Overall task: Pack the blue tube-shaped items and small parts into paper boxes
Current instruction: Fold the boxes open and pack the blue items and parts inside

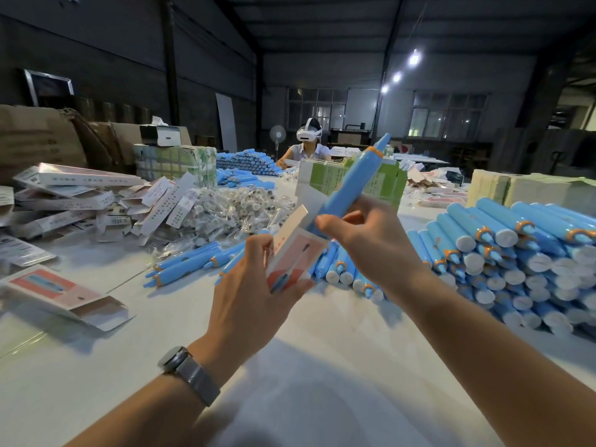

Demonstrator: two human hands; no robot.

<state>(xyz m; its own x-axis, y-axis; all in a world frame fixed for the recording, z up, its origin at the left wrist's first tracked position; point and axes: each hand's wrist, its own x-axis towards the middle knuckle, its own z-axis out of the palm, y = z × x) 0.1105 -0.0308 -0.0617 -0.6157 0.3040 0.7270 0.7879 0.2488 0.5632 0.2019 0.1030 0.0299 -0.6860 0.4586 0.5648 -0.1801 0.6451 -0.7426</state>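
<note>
My right hand (364, 240) grips a blue tube (351, 185) with an orange ring near its tip; the tube points up and to the right, and its lower end sits at the open mouth of a paper box (295, 253). My left hand (248, 295) holds that pink and white box, its flap raised. Loose blue tubes (187, 262) lie on the table just beyond my left hand. A heap of small parts in clear bags (232, 208) lies further back.
A big stack of blue tubes (516, 256) fills the right side. Flat and folded boxes (80, 195) pile up at the left, and one open box (64, 295) lies near the left edge. Green cartons (332, 179) stand mid-table. A person (308, 146) sits opposite.
</note>
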